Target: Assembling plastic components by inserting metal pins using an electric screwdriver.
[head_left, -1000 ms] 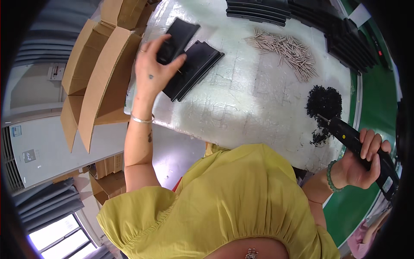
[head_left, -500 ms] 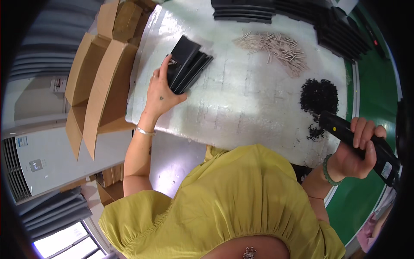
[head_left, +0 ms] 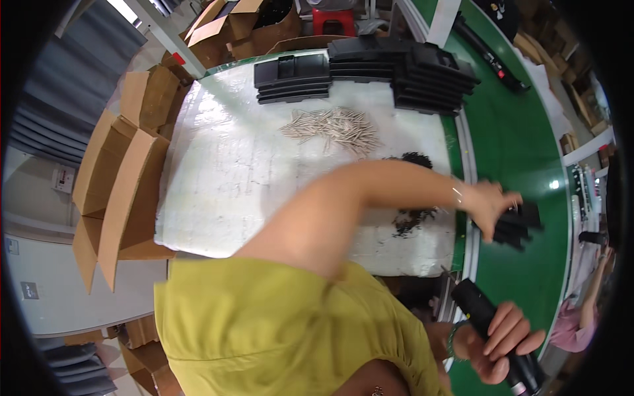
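Observation:
My left arm reaches across my body to the right. My left hand (head_left: 487, 203) grips a black plastic housing (head_left: 522, 231) over the green belt (head_left: 508, 277); the housing is blurred, and I cannot tell whether it touches the belt. Lower down, my right hand (head_left: 507, 340) is wrapped round a black electric screwdriver (head_left: 474, 302). Its thin bit points up and left, toward the table's right corner. Small black screws (head_left: 413, 223) lie in a pile, partly hidden behind my left forearm.
On the white-covered table (head_left: 224, 178) lies a heap of thin pale pins (head_left: 337, 129). Stacked black plastic panels (head_left: 294, 79) line its far side. Open cardboard boxes (head_left: 125, 191) stand at the left. Another black tool (head_left: 489, 56) lies along the belt. A person's arm (head_left: 594, 284) shows far right.
My left hand has carried the black housing from the table's left side across to the belt on the right. The right hand with the screwdriver is lower in view, and the view has turned rightward.

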{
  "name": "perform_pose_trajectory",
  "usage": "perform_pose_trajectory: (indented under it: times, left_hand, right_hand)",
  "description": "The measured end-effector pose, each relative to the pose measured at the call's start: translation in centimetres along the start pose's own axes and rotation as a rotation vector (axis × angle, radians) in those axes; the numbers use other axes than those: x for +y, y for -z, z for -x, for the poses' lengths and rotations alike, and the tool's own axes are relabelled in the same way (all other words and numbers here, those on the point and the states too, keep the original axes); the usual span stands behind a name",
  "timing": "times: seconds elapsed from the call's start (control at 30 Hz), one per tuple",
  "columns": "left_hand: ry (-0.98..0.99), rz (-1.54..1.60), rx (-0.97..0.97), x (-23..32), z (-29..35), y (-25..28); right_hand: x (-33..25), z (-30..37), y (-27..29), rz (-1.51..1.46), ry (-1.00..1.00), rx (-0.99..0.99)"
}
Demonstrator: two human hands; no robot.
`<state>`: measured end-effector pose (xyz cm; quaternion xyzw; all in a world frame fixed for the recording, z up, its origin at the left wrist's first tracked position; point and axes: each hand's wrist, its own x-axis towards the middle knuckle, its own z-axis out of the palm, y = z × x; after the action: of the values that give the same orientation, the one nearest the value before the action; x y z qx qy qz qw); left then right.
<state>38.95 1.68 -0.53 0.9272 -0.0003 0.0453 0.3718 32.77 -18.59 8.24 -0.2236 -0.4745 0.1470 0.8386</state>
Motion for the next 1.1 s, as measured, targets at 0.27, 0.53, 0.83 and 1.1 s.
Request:
perform_pose_trajectory:
  times: [0.27,0.53,0.83,1.1]
  left_hand:
    - [-0.415,-0.039,0.024,6.6,-9.9,-11.3]
    - [-0.292,-0.094,0.354,-6.1,11.6,9.8]
    - [0.541,-0.684,0.506,-17.2,30.7,23.6]
    - [0.68,-0.631,0.418,-17.7,32.1,25.9]
  right_hand:
    - [-1.3,1.8,4.5,0.083,0.009,0.152]
    - [4.7,0.1,2.6,0.0,-0.259,0.099]
    - [10.8,2.4,-3.6,0.081,-0.792,-0.254]
    - [12.6,3.1,-4.9,0.204,-0.717,-0.341]
